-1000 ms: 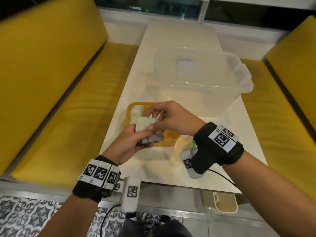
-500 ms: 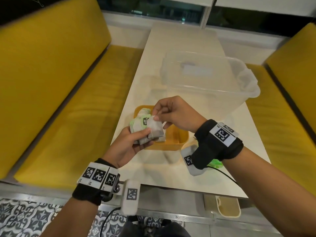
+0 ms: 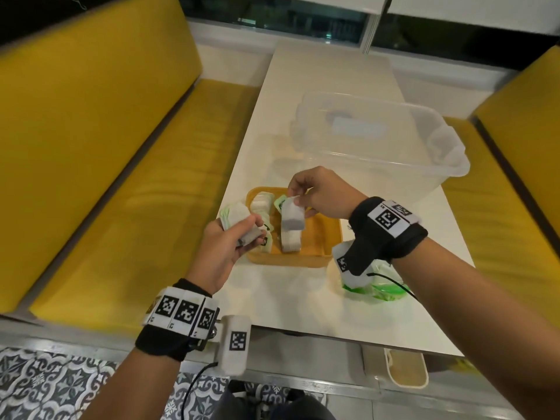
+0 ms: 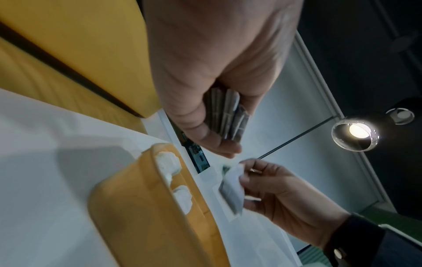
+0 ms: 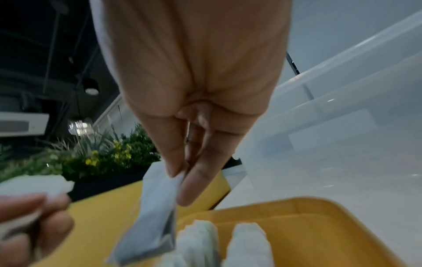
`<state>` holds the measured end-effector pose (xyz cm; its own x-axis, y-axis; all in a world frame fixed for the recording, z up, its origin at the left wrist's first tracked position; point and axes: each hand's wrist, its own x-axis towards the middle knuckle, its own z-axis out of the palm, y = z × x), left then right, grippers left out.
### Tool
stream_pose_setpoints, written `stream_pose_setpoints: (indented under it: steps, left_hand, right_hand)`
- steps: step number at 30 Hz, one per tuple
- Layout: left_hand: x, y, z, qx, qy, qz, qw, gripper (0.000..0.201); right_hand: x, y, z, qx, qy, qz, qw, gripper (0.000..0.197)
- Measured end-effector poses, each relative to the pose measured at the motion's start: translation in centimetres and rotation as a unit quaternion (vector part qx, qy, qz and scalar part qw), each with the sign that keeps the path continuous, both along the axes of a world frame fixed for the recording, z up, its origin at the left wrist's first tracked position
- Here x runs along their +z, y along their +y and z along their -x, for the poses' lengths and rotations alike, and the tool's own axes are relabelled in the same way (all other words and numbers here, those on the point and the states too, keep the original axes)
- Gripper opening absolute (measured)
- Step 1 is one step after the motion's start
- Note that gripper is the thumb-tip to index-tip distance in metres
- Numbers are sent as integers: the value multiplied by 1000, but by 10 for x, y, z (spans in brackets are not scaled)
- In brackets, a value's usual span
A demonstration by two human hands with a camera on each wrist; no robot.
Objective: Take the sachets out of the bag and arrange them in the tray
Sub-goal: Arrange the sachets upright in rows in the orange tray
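Your right hand pinched one white-and-grey paper sachet by its top corner above the orange plastic tray; your left hand's grip clasped the remaining stack of sachets. Best lowered upright, snug beside the standing rows.

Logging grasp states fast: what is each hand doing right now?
Left hand: grips a stack of sachets.
Right hand: pinches a single sachet by its top edge, above the yellow tray.
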<state>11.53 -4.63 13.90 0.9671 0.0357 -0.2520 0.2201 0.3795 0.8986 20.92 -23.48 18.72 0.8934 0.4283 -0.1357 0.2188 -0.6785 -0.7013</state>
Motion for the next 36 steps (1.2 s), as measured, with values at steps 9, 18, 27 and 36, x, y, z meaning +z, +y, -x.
stream_pose_setpoints:
  steps: [9, 18, 27, 36]
  left_hand:
    - [-14, 17, 12, 33, 23, -17, 999, 8]
    - [-16, 18, 15, 43, 33, -24, 998, 5]
    - [-20, 13, 21, 30, 21, -98, 995, 8]
    - [-39, -13, 21, -77, -30, -335, 939, 20]
  right_hand:
    - [-37, 7, -6, 39, 5, 204, 978, 10]
    - [-45, 24, -10, 94, 15, 330, 939, 11]
    - [-51, 25, -15, 92, -73, 327, 938, 16]
    - [-59, 29, 15, 209, 31, 380, 901, 26]
